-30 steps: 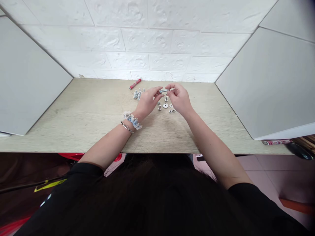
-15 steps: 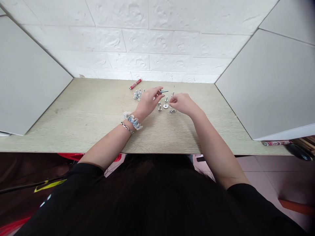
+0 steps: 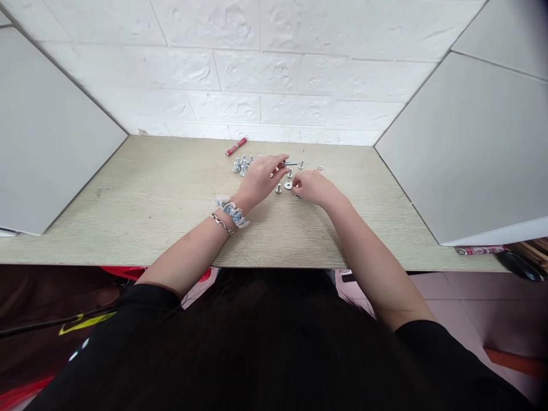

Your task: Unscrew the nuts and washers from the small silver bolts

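My left hand point(image 3: 264, 176) pinches a silver bolt point(image 3: 291, 164) by its head end, with the shank pointing right. My right hand point(image 3: 311, 186) is lowered beside a flat washer point(image 3: 288, 185), its fingertips pressed together; whatever lies between them is too small to make out. Loose bolts stand near the hands, one in front of the washer point(image 3: 278, 188) and one behind it point(image 3: 301, 165). Left of my left hand is a cluster of several bolts point(image 3: 242, 165), partly covered by the hand. A small nut point(image 3: 320, 168) lies behind my right hand.
The pale wooden tabletop point(image 3: 180, 200) ends at a white brick wall. A red tube point(image 3: 236, 146) lies near the wall. Grey panels point(image 3: 475, 154) close in both sides. At the right edge are another red tube point(image 3: 480, 250) and a dark object point(image 3: 520, 266).
My left hand and its bolt have shifted slightly right and nearer to me. My right hand has moved down and left toward the washer, uncovering the small nut behind it.
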Demonstrator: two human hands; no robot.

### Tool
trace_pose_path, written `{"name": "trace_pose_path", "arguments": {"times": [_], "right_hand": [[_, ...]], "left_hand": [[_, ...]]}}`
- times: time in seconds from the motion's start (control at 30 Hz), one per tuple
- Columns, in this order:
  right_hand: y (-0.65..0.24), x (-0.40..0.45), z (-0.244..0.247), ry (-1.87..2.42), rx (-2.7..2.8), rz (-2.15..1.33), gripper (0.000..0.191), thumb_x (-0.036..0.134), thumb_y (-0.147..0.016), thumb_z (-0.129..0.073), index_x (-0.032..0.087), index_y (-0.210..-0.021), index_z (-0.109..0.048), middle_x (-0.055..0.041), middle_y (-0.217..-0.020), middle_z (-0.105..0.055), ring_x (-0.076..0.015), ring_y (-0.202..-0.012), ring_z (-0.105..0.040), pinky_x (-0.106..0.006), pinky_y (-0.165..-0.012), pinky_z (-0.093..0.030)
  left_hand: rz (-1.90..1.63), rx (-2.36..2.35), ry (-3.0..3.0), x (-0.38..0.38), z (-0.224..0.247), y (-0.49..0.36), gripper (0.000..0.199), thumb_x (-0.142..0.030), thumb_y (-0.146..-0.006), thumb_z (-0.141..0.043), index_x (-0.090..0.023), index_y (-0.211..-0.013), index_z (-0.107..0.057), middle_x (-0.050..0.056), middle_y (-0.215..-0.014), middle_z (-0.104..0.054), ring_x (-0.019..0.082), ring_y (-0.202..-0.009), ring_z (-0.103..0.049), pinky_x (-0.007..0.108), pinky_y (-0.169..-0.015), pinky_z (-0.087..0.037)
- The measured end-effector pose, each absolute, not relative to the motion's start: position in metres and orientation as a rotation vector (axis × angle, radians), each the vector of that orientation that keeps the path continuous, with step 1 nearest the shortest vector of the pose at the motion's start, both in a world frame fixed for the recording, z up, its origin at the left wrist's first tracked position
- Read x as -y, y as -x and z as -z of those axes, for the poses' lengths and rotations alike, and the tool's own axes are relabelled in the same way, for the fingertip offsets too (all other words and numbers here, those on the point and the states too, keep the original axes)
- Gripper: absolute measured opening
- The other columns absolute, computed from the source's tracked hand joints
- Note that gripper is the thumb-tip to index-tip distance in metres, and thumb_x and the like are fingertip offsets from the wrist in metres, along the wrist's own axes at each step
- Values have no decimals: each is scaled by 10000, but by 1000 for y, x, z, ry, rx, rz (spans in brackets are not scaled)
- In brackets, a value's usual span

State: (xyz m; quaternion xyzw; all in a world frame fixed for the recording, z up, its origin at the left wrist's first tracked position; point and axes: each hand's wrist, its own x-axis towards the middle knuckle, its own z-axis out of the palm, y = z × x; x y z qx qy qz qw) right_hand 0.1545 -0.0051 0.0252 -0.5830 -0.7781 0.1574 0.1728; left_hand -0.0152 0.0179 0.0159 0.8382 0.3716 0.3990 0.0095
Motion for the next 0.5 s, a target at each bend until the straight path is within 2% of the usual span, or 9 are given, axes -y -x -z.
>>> {"name": "trace_pose_path", "arguments": {"times": [0.1,0.27,0.5], "right_hand": [[-152,5,-31,1725,2203,-369,134,185,-782,-473,179,-693,-574,-86,-778,-638,-196,-726,-530,-306,-617,-337],[-146,8,-42,1513,1964,-442,238,187,-856,-321,192,-764,-540,-44,-793,-619,-161,-715,-525,-286,-639,-357],[-142,12,-45,1397,1899,-522,249,264,-884,-334,201,-664,-433,-9,-697,-537,-137,-675,-488,-271,-650,-359]], "left_hand": [[-1243,-1160,-2626,-18,-16,15,279,-313,-876,-533,-177,-1113,-589,49,-862,-671,145,-774,-589,306,-767,-436],[-1258,-1151,-2641,-18,-15,15,270,-326,-880,-527,-190,-1104,-591,42,-859,-676,138,-760,-592,295,-758,-442],[-1283,-1143,-2638,-17,-16,15,264,-308,-882,-526,-171,-1097,-597,45,-851,-674,132,-760,-592,281,-745,-450]]}}
